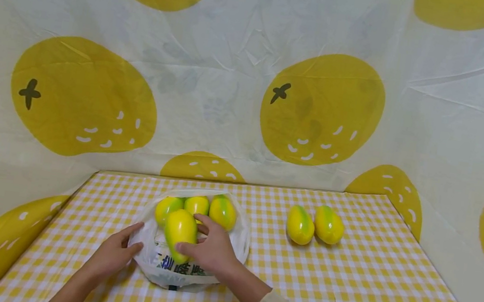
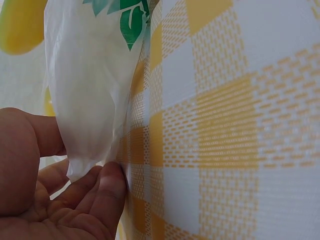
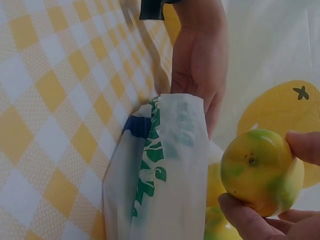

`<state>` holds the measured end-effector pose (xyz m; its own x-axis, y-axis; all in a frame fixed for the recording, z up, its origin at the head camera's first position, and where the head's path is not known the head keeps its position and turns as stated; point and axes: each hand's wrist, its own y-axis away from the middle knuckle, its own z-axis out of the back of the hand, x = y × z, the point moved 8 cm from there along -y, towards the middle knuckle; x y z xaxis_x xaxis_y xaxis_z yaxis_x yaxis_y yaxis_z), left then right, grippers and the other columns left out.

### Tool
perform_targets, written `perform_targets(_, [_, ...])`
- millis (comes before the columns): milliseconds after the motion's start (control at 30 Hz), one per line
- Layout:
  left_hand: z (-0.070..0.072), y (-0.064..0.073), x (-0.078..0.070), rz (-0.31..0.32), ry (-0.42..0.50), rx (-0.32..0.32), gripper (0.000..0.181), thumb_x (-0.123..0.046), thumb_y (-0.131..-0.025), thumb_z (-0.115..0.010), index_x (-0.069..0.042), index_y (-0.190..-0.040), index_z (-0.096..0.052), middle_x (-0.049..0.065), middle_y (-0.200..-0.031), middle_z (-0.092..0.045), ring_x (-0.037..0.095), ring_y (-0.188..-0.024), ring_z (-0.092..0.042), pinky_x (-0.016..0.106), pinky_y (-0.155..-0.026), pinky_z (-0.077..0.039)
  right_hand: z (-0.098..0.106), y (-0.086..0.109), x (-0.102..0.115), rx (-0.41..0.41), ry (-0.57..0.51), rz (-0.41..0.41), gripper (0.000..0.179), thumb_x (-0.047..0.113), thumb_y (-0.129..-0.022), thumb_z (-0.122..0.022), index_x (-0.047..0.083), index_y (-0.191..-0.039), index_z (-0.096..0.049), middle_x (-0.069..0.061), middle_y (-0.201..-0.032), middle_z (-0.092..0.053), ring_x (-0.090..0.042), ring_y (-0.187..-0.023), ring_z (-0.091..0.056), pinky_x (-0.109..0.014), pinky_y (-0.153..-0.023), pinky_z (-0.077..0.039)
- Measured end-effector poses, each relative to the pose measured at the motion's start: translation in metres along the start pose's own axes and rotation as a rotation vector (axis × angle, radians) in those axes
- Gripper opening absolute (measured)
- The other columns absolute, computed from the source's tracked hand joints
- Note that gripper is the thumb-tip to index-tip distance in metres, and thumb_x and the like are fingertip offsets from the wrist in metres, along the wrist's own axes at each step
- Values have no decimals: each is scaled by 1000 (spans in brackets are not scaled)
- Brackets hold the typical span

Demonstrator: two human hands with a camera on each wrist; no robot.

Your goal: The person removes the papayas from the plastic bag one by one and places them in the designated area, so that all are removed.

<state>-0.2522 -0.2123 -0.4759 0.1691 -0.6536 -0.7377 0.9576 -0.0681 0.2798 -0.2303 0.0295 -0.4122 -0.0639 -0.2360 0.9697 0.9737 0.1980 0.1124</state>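
Note:
A white plastic bag (image 1: 196, 282) with green and dark print lies with its mouth spread wide on the table. Three yellow-green mangoes sit inside along its far side: one left (image 1: 166, 209), a middle one (image 1: 196, 205) and one right (image 1: 223, 212). My right hand (image 1: 214, 248) grips another mango (image 1: 179, 231) between thumb and fingers, over the bag's opening; its stem end shows in the right wrist view. At the bag's left rim my left hand (image 1: 110, 256) pinches the plastic, thumb and fingers on either side of it (image 2: 87, 195).
Two more mangoes, one nearer (image 1: 300, 225) and one farther right (image 1: 329, 225), lie side by side right of the bag. A yellow-and-white checked cloth (image 1: 370, 287) covers the table. Behind it hangs a pale curtain (image 1: 213, 92) printed with big yellow fruit.

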Motion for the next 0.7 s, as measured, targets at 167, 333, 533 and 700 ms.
perform_targets(167, [0, 0, 0, 10, 7, 4, 67, -25, -107, -56, -9, -165, -28, 29, -168, -28, 47, -155, -32, 63, -122, -34, 8, 1, 1, -8, -5, 8, 82, 20, -82, -88, 10, -154, -50, -23, -148, -60, -34, -112, -71, -45, -87, -63])
perform_targets(333, [0, -1, 0, 12, 9, 6, 67, -25, -107, -56, -9, -166, -28, 28, -169, -26, 47, -155, -30, 63, -123, -33, 17, 2, -1, -10, -2, 12, 83, 23, -84, -88, 9, -155, -48, -24, -151, -57, -32, -112, -72, -45, -92, -63])
perform_targets(533, [-1, -1, 0, 12, 12, 8, 67, -25, -107, -57, -9, -165, -28, 28, -169, -27, 47, -155, -32, 63, -122, -35, 27, 1, -4, -4, -38, 24, 83, 20, -86, -86, 5, -156, -45, -25, -150, -56, -40, -126, -66, -48, -99, -60])
perform_targets(700, [-1, -1, 0, 20, 9, 7, 67, -26, -107, -57, -9, -166, -28, 28, -169, -27, 47, -155, -31, 63, -122, -35, 31, 1, -4, 5, -53, 22, 83, 18, -86, -85, 2, -156, -43, -26, -150, -56, -42, -131, -63, -47, -101, -59])
